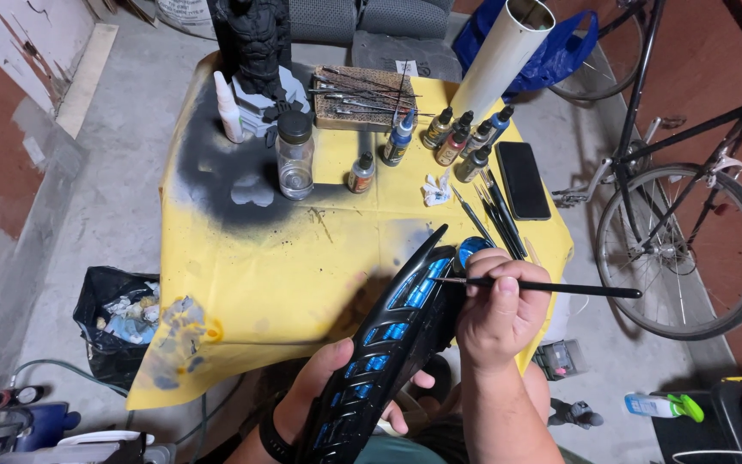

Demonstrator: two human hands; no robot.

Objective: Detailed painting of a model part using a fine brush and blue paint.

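Observation:
My left hand grips the lower part of a long black curved piece with metallic blue inlaid panels, holding it tilted over the front edge of the table. My right hand holds a thin black paintbrush horizontally, its tip touching a blue panel near the upper part of the piece. A small blue paint dish sits just behind the piece.
The yellow-covered table carries a glass jar, several small paint bottles, spare brushes, a black phone, a brush rack and a dark figurine. A bicycle stands right; a black rubbish bag lies left.

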